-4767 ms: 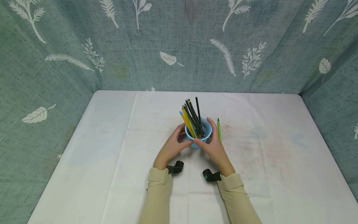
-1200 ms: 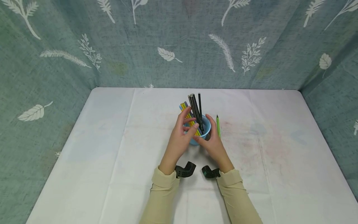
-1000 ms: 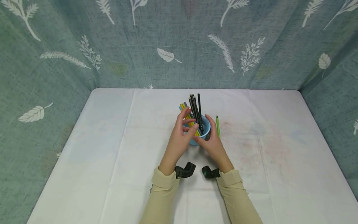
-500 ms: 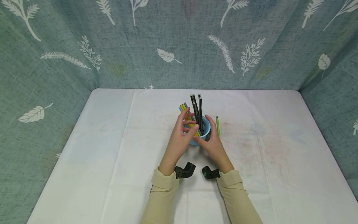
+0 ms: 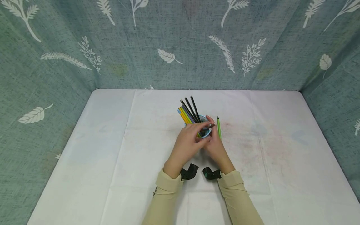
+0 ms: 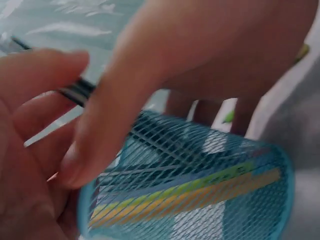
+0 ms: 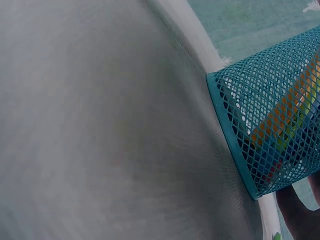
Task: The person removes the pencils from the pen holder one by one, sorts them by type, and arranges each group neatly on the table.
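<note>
A light blue mesh pencil cup stands on the table, held at its right side by my right hand. Black pencils and yellow pencils lean out of it to the left. My left hand lies over the rim, its fingertips pinching a dark pencil that slants right, mostly hidden by the fingers. In the left wrist view a dark pencil passes between the fingers. The right wrist view shows the cup's mesh wall with coloured pencils inside.
A green pencil lies on the white tablecloth just right of my right hand. Grey-green curtains with white leaf prints enclose the table's back and sides.
My left hand has moved from the cup's left side, up along the pencils, then right across the rim. The remaining black pencils now lean further left. My right hand stays at the cup.
</note>
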{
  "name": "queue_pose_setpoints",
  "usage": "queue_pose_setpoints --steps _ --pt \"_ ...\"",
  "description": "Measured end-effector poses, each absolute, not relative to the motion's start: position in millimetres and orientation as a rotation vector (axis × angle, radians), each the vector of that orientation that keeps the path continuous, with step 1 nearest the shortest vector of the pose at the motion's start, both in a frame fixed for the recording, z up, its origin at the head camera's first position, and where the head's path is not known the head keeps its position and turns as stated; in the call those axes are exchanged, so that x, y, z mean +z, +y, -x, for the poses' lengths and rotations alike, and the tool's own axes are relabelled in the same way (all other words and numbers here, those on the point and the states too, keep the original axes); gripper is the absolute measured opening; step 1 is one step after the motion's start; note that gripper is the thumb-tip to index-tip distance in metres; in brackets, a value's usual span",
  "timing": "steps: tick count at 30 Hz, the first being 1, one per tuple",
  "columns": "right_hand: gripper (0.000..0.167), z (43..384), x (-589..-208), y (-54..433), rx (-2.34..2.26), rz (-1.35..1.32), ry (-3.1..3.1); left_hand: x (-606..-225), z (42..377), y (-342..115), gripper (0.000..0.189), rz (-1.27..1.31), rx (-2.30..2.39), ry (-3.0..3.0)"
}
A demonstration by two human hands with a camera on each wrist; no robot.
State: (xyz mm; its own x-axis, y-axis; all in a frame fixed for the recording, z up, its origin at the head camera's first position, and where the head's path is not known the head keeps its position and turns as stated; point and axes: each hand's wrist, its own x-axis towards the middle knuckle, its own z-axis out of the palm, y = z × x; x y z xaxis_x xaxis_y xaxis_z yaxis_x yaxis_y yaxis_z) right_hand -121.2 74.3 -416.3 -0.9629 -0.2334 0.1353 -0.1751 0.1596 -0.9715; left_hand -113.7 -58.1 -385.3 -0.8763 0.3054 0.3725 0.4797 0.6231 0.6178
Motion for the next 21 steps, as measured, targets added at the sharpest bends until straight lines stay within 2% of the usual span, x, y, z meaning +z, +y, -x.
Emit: queue_pose_setpoints --steps 4,21 --pt "0.076 121 -416 75 -1.953 0.418 2.341 -388 112 -52 0.026 0.719 -0.873 -2.574" --pt "0.079 121 -417 74 -2.031 0.371 2.262 -369 107 -70 0.025 0.82 -0.671 -2.691"
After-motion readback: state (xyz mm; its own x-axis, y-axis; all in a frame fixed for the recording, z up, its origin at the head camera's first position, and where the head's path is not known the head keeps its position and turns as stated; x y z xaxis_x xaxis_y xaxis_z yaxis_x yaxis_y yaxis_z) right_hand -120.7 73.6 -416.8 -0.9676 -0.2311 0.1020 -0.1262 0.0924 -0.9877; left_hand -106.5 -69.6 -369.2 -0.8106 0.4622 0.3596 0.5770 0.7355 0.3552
